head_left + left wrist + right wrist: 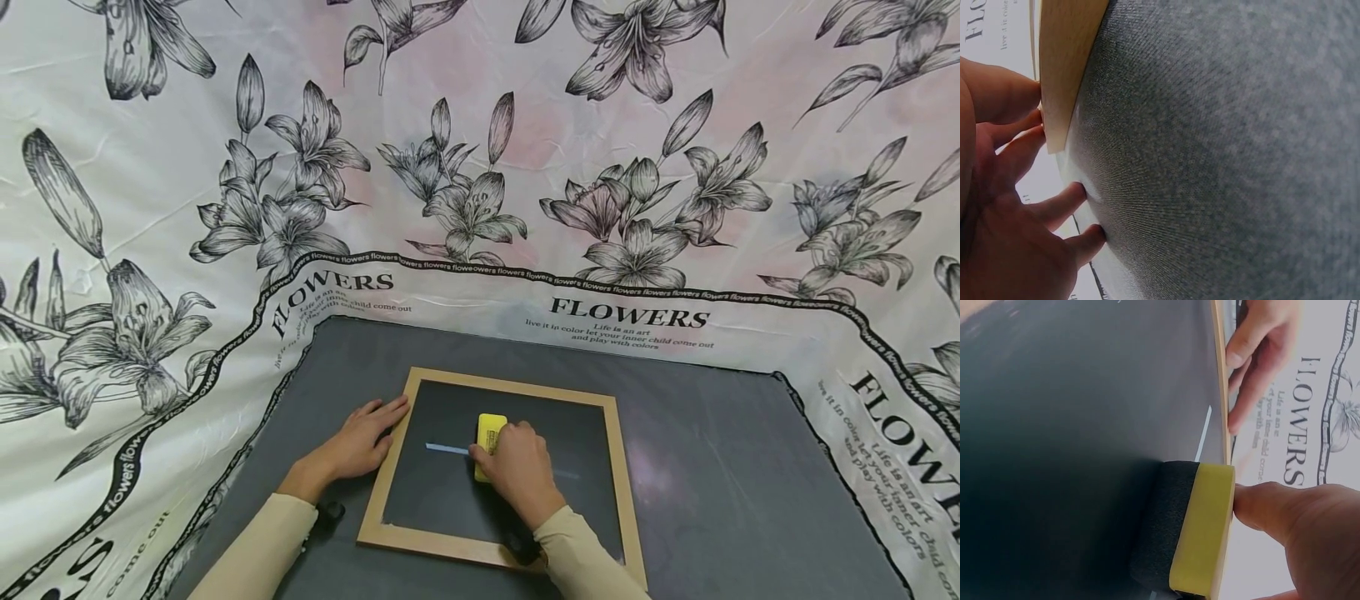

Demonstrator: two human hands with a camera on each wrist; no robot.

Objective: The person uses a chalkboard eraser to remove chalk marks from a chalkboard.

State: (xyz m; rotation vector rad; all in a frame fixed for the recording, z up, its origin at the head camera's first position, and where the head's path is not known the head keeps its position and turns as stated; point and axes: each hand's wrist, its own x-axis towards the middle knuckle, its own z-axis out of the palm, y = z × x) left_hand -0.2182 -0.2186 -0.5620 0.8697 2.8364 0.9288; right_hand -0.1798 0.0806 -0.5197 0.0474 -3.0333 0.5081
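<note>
A small chalkboard with a light wooden frame (408, 400) lies flat on a dark grey mat (720, 467). My right hand (517, 471) grips a yellow eraser (491, 433) with a black felt underside (1163, 519) and presses it onto the board. A pale chalk line (446, 449) runs left of the eraser, also seen as chalk line (1204, 431). My left hand (360, 437) lies flat with straight fingers (1060, 203) against the frame's left edge (1063, 69) and the mat.
A white cloth printed with black lilies and "FLOWERS" lettering (630, 315) surrounds the mat and rises behind it. A wide stretch of grey mat lies right of the board.
</note>
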